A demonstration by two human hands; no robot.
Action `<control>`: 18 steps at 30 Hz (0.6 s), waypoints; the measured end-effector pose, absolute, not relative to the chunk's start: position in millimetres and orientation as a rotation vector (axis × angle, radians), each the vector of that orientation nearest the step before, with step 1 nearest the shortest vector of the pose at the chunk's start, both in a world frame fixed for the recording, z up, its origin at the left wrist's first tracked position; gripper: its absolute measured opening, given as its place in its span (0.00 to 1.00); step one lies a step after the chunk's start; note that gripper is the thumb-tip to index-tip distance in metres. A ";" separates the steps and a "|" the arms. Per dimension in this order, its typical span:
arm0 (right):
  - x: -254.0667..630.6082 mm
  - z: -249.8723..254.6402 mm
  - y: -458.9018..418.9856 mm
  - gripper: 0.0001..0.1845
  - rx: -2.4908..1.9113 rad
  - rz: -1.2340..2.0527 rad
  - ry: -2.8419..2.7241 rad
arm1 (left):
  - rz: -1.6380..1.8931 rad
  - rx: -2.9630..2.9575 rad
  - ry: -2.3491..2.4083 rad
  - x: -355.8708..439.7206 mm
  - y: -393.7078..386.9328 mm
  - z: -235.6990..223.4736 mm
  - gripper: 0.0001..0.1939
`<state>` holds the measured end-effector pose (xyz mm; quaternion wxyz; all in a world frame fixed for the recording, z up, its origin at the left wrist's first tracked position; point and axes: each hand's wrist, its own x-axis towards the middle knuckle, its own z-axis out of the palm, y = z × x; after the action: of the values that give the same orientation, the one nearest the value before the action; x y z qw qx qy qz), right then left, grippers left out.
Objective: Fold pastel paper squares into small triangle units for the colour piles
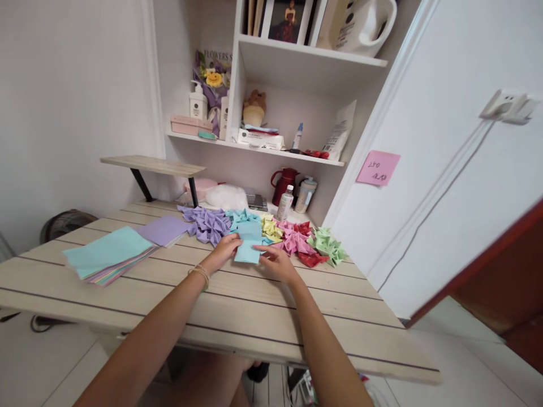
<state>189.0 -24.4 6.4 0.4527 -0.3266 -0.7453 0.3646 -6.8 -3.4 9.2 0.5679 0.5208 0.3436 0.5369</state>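
A light blue sheet of folding paper (248, 249), folded into a narrow upright rectangle with a crease across it, is between my hands above the table. My left hand (225, 252) grips its left edge, thumb in front. My right hand (278, 263) is at the right edge, its index finger lying over the paper and the other fingers partly hidden. Just behind are folded paper pieces in heaps: purple (208, 225), blue (241, 217), yellow (271, 229), pink (294, 242), red (313, 259) and green (328, 247).
Stacked coloured sheets (109, 250) and a purple stack (164, 230) lie at the left of the slatted table (237, 316). A clear bottle (285, 203), a red jug (283, 183) and a cup (305, 195) stand behind. A small raised shelf (153, 165) is at back left.
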 end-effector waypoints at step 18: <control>173.6 -1.8 -20.6 0.42 -0.883 0.869 -1.274 | 1.126 1.447 0.792 9.9 -6.6 5.0 0.19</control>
<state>173.6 -20.6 -1.8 0.6305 -0.3858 -0.5564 0.3795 9.9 -6.6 5.0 0.5415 0.6092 0.3336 0.4738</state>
